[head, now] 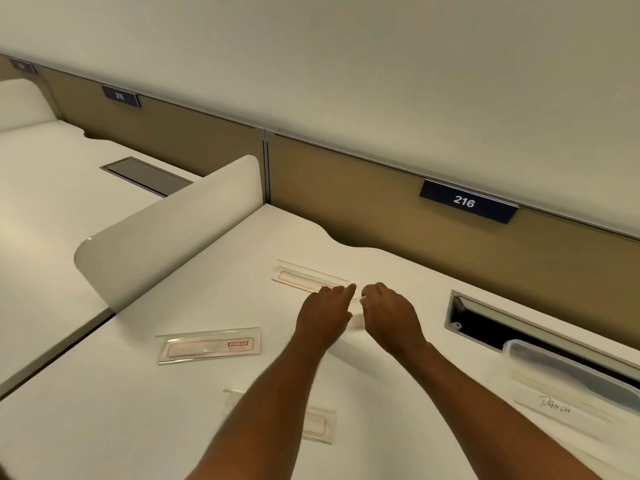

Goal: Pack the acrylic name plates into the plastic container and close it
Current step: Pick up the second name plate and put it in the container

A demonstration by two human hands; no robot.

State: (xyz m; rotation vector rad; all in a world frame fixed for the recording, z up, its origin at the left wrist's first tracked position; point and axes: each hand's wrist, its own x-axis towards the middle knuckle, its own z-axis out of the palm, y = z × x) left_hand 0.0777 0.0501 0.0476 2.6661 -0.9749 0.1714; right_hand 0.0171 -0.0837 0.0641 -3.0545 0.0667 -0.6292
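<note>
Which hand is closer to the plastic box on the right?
Right. The right hand is to the left of the plastic box; the left hand is even farther left.

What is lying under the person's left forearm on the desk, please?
A clear acrylic name plate with a red outline lies flat on the desk. The left forearm covers its middle, so any printing there cannot be seen.

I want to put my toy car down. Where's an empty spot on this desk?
Bare desk lies near-left, below the labelled plate, and between the divider and the far plate. Crowded: middle, around the left hand and right hand, and by the container.
</note>
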